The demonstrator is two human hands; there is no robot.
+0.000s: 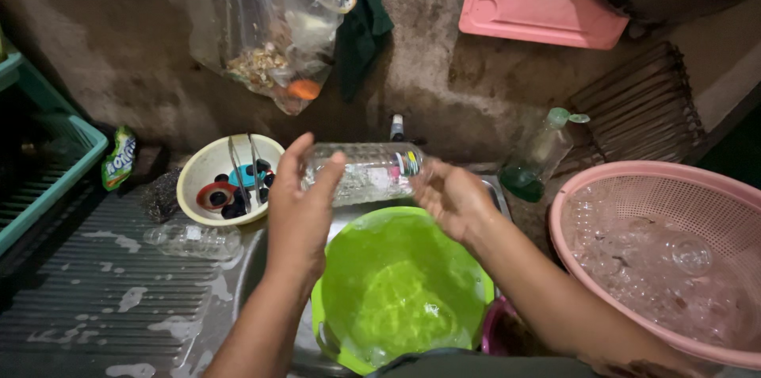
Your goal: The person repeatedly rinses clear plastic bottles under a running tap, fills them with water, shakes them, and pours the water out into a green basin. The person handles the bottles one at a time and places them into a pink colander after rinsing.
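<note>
I hold a clear plastic bottle (366, 173) sideways between both hands, above a green basin (396, 287) of soapy water in the sink. My left hand (300, 204) grips the bottle's base end. My right hand (452, 197) holds its neck end, where a coloured band shows. The bottle looks wet and foamy inside.
A cream bowl (202, 172) with bottle caps and tongs sits left of the sink. A clear bottle (194, 239) lies on the wet grey drainboard (95, 291). At the right stand a pink basket (674, 251) of clear plastic items and a dish-soap bottle (539, 160). A plastic bag (273, 25) hangs on the wall.
</note>
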